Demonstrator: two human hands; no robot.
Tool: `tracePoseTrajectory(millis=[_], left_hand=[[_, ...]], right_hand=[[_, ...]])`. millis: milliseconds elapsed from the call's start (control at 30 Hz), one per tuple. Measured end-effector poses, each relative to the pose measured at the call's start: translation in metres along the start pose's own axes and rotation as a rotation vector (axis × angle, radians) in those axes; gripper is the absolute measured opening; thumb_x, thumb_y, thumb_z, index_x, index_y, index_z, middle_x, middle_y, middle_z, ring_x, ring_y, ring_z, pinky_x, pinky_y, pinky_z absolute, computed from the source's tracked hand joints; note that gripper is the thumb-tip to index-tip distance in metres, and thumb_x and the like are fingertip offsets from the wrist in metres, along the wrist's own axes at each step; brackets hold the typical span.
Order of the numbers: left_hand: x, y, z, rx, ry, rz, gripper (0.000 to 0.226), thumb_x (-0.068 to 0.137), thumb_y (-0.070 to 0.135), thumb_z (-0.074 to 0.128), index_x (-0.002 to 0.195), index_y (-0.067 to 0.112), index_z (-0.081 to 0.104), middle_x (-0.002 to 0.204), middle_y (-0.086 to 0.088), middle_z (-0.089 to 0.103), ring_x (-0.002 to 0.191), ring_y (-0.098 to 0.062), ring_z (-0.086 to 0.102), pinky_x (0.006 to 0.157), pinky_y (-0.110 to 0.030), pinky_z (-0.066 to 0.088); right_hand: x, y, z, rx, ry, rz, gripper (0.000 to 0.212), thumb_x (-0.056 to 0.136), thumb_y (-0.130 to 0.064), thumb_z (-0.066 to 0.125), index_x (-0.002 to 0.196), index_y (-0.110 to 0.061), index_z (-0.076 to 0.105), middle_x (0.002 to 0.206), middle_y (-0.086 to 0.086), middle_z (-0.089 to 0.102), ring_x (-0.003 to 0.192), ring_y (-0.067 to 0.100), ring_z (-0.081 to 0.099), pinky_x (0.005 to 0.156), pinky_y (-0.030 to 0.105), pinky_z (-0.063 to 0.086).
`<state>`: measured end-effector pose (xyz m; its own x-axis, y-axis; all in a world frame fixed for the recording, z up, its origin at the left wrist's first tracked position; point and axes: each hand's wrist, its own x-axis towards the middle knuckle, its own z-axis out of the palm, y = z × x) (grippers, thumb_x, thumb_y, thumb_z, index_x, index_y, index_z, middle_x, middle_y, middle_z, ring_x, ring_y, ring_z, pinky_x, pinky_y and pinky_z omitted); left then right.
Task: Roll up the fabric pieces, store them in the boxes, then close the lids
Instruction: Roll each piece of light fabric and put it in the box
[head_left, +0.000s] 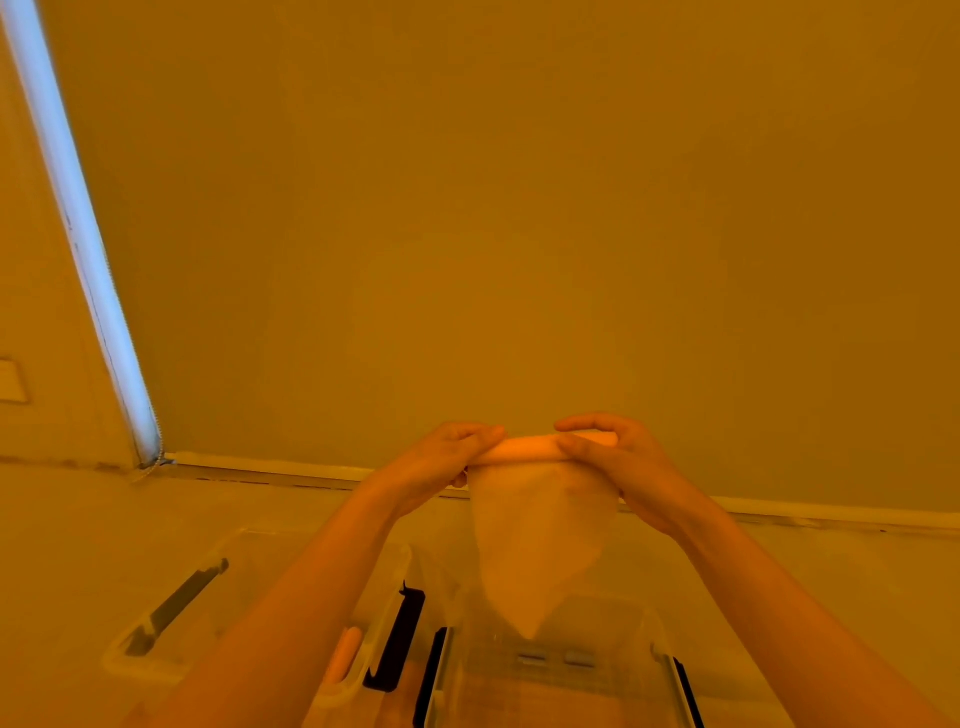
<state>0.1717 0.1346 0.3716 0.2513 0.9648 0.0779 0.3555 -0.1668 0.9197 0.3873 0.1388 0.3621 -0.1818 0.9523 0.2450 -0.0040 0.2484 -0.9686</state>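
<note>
So this is mid-roll, nowhere near finished as far as I can tell. Going left to right: the left box (171, 613) sits on the floor with its lid apparently off or swung open, a dark latch on its left side and another on its right. There's an orange-ish rolled shape (345, 656) at its right edge that might be an already stored fabric roll, but the left forearm covers most of it, so don't quote me on that.

The left hand (441, 457) has its fingers curled round the left end of the fabric piece (540, 525), held up in the air over the boxes. The top of it is wound into a tight tube and the rest hangs down in a loose point, so there's still a fair bit to roll. The right hand (618, 462) pinches the tube's right end, thumb underneath, fingers over the top.

Below, the right box (561, 670) is open and looks empty, though the clear plastic and heavy orange light make that hard to judge.

Left to do, I'd say: finish rolling, drop it in, close the lids. Both boxes run off the bottom edge, and I can't spot any lids for sure.
</note>
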Motion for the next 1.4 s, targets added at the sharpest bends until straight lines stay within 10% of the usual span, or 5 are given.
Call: tracePoseTrajectory(millis=[533, 800, 1067, 1400], left_hand=[[-0.005, 0.001, -0.001, -0.243, 0.068, 0.097, 0.025, 0.084, -0.004, 0.063, 0.106, 0.008, 0.065, 0.093, -0.003, 0.065, 0.07, -0.003, 0.064, 0.065, -0.02, 0.053], [-0.009, 0.0, -0.004, -0.307, -0.017, -0.02, 0.021, 0.093, 0.008, 0.056, 0.112, 0.011, 0.065, 0.09, -0.003, 0.067, 0.066, -0.006, 0.065, 0.055, -0.02, 0.053], [-0.013, 0.0, -0.009, -0.206, 0.072, 0.093, 0.025, 0.083, 0.004, 0.068, 0.107, 0.009, 0.069, 0.097, -0.001, 0.068, 0.069, -0.001, 0.066, 0.057, -0.015, 0.049], [-0.014, -0.003, -0.005, -0.332, 0.005, -0.001, 0.016, 0.094, 0.02, 0.055, 0.103, 0.015, 0.068, 0.095, -0.004, 0.068, 0.079, -0.012, 0.063, 0.063, -0.025, 0.05]], right_hand=[[-0.004, 0.0, -0.002, -0.081, -0.071, 0.145, 0.008, 0.089, -0.021, 0.064, 0.086, -0.018, 0.07, 0.068, -0.003, 0.064, 0.052, 0.004, 0.055, 0.046, 0.018, 0.039], [-0.006, -0.001, 0.003, -0.045, -0.029, -0.024, 0.024, 0.08, 0.004, 0.069, 0.09, -0.017, 0.07, 0.08, 0.004, 0.069, 0.064, 0.01, 0.062, 0.055, 0.02, 0.049], [-0.005, -0.002, 0.006, -0.072, -0.105, 0.15, 0.023, 0.076, -0.036, 0.068, 0.085, -0.015, 0.072, 0.074, 0.007, 0.066, 0.058, 0.014, 0.057, 0.052, 0.026, 0.039], [-0.007, -0.001, 0.007, -0.068, 0.0, -0.033, 0.021, 0.077, -0.005, 0.075, 0.087, -0.022, 0.072, 0.082, -0.001, 0.072, 0.067, 0.012, 0.066, 0.055, 0.024, 0.051]])
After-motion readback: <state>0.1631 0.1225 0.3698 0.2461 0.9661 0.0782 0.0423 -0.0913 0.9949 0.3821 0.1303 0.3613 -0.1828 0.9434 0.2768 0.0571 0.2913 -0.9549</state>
